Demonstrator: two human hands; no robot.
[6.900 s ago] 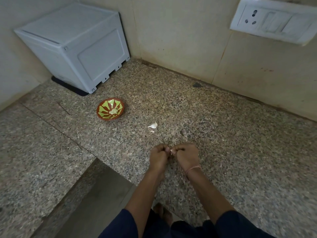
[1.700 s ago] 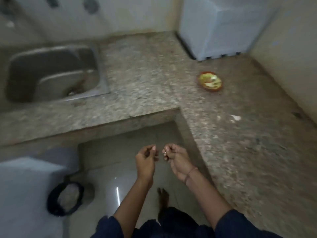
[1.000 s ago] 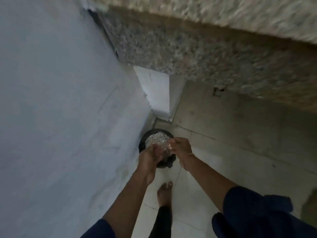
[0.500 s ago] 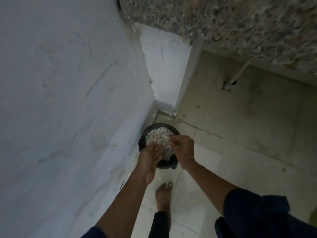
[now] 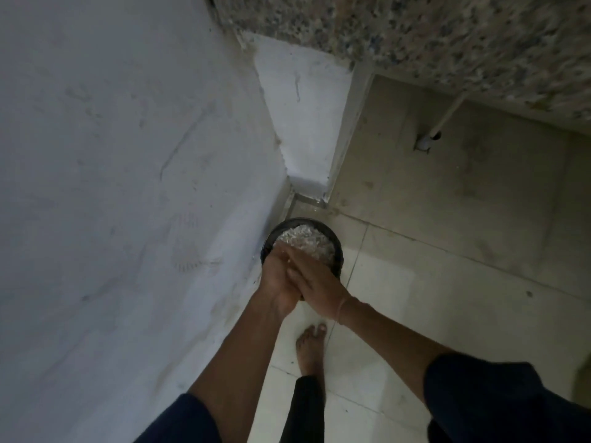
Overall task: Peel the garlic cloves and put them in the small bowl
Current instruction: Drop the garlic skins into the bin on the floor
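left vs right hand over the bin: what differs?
Wrist: the right hand has a thin band; the left hand has a bare wrist.
Side: the left hand is nearest the white wall; the right hand is toward the open floor.
Forearm: the left hand's rises steeply from below; the right hand's slants in from the right.
Shared: pressed together, fingers fairly straight, above the black bin of pale scraps.

Pale papery scraps [image 5: 303, 242] heaped in a round black bin [image 5: 338, 254], under the joined hands.
The scraps are whitish and shredded and fill the bin nearly to its rim. They lie just below and beyond the fingertips of the left hand [image 5: 277, 284] and right hand [image 5: 316, 282], which are pressed flat together. Anything between the palms is hidden.
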